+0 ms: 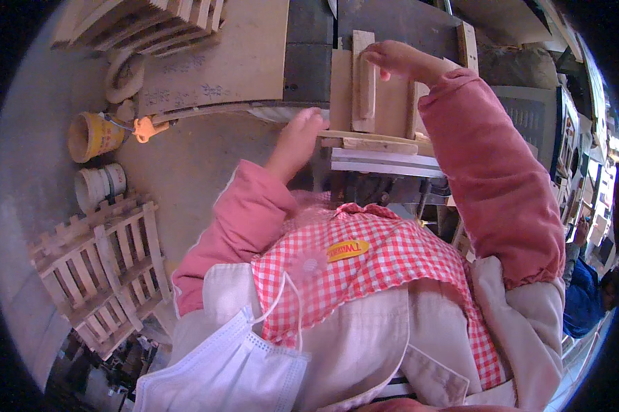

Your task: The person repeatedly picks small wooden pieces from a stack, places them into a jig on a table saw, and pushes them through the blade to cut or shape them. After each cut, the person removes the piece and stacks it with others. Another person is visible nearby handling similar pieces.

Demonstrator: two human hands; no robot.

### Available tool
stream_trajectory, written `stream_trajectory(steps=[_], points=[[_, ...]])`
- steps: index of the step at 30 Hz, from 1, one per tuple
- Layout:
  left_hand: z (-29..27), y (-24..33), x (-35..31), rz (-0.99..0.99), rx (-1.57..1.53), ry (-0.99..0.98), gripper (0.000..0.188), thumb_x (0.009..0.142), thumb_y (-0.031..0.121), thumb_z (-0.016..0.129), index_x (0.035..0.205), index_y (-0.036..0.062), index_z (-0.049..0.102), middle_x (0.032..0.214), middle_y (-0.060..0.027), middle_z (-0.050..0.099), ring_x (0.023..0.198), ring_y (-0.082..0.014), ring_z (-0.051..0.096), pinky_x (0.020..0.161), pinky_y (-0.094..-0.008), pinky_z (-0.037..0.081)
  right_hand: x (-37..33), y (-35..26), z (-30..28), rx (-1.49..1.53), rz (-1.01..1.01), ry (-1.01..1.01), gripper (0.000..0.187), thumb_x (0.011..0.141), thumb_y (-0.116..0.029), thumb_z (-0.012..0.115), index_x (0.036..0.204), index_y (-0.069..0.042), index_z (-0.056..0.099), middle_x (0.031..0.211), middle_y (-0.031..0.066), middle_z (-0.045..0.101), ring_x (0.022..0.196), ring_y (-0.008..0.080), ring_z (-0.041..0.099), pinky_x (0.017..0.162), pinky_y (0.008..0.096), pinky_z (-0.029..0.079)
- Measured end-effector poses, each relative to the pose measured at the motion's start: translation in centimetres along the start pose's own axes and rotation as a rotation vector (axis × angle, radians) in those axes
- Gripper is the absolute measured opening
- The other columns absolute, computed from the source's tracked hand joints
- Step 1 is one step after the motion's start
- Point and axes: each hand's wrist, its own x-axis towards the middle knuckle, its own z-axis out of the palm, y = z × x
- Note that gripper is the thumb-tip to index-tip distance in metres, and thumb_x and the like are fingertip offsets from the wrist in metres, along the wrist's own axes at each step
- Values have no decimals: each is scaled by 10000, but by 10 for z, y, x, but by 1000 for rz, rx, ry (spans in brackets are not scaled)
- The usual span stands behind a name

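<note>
My right hand (pixel 402 60) is closed over the far end of a raised wooden bar (pixel 368 93), fixed like a handle on a flat wooden board (pixel 395 110). The board lies on a dark machine table. My left hand (pixel 299 139) is at the near left corner, its fingers bent together at the left end of a thin wooden strip (pixel 375 137). The strip runs along the board's near edge. A short wooden block (pixel 380 146) sits just on the near side of it. My left fingertips are partly hidden, and their grip is hard to make out.
A metal rail (pixel 385 162) runs along the table's near edge. A large sheet-topped surface (pixel 213 69) stands left, with slatted wood (pixel 151 24) beyond. A yellow bucket (pixel 96 136), a white bucket (pixel 102 185) and a wooden pallet (pixel 107 264) stand on the left floor. Another person (pixel 588 299) is far right.
</note>
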Motion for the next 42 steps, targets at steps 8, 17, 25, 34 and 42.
stream_trajectory(steps=[8, 17, 25, 34, 42], points=[[4, 14, -7, -8, -37, 1, 465, 964, 297, 481, 1296, -27, 486, 1249, -163, 590, 1159, -236, 538, 1036, -319, 349, -19, -25, 44, -40, 123, 336, 382, 911, -344, 516, 1067, 4, 498, 963, 250, 662, 872, 439, 647, 775, 507, 506], [76, 19, -42, 926, 800, -125, 431, 776, 258, 651, 1175, 118, 566, 1332, -102, 473, 1264, -310, 414, 1076, -491, 297, -24, -44, 59, -12, 229, 461, 428, 866, -291, 533, 1123, 13, 375, 922, 270, 662, 877, 437, 650, 764, 521, 512], [85, -1, -19, 1040, 1066, -32, 353, 853, 222, 520, 1199, 159, 554, 1377, -57, 444, 1278, -290, 413, 1063, -508, 307, -19, -45, 55, 48, 284, 453, 424, 855, -274, 537, 1136, -25, 339, 892, 285, 652, 850, 460, 638, 762, 532, 491], [82, 13, -1, 1047, 1076, -15, 316, 849, 229, 531, 1151, 153, 582, 1323, -57, 479, 1251, -284, 435, 1050, -502, 324, -9, -42, 37, 60, 290, 435, 434, 865, -272, 543, 1148, 2, 359, 921, 263, 664, 877, 435, 648, 779, 519, 498], [77, 22, 16, 1040, 1096, -9, 287, 829, 237, 572, 1102, 157, 606, 1296, -45, 490, 1247, -273, 429, 1055, -501, 313, 9, -32, 27, 27, 262, 469, 442, 881, -279, 530, 1143, 11, 324, 904, 284, 651, 859, 458, 636, 765, 531, 489]])
